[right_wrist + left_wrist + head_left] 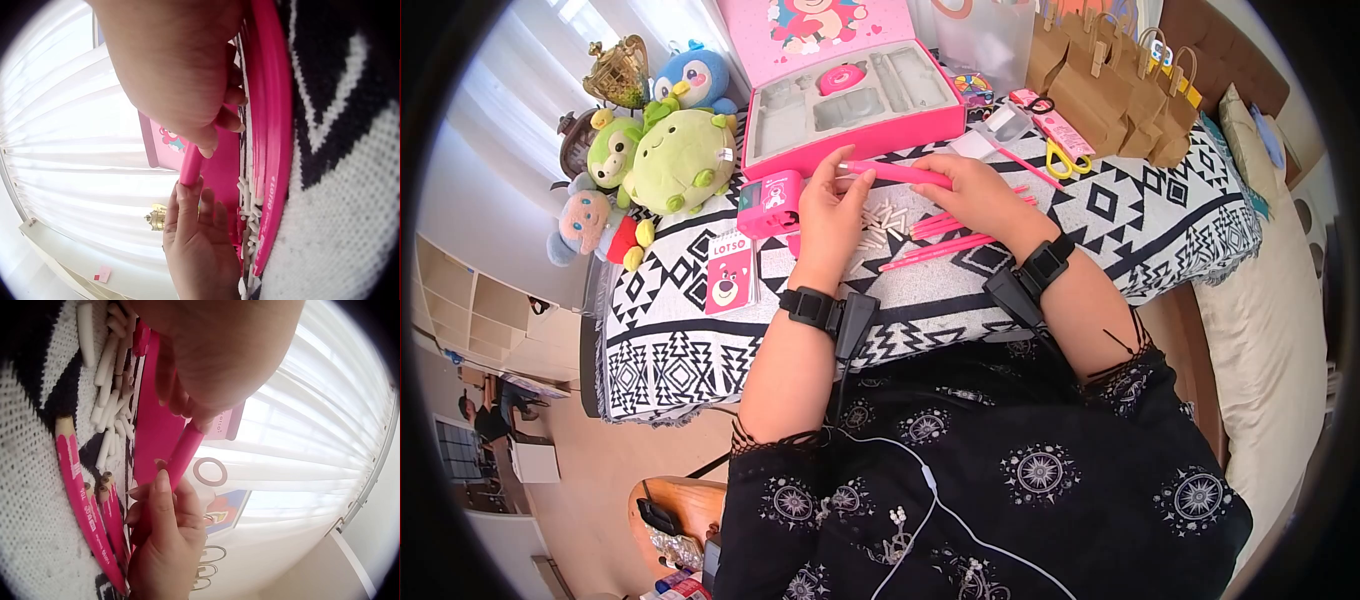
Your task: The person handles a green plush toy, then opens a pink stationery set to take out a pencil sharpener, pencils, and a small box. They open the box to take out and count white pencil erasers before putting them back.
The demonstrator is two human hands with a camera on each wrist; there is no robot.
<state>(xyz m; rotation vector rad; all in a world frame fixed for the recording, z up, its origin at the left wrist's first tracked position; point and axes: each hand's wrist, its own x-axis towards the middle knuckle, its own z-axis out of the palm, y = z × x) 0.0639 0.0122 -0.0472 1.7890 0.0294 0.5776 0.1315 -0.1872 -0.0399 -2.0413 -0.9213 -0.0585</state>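
Both hands hold a thick pink tube (898, 174) above the cloth, in front of a pink box. The left hand (837, 205) pinches its left end between thumb and fingers; the right hand (978, 193) grips its right end. In the left wrist view the pink tube (185, 449) spans between the left hand (219, 350) and the right hand (167, 544). The right wrist view shows the left thumb (187, 209) along it. Below lie short white sticks (884, 222) and several pink pencils (940, 250), their ends beside the sticks.
Behind the hands stands an open pink box (855, 140) with a grey insert. A small pink device (770, 204) and a LOTSO notepad (731, 275) lie at left, near plush toys (680, 160). At right are yellow scissors (1067, 160) and brown paper bags (1100, 100).
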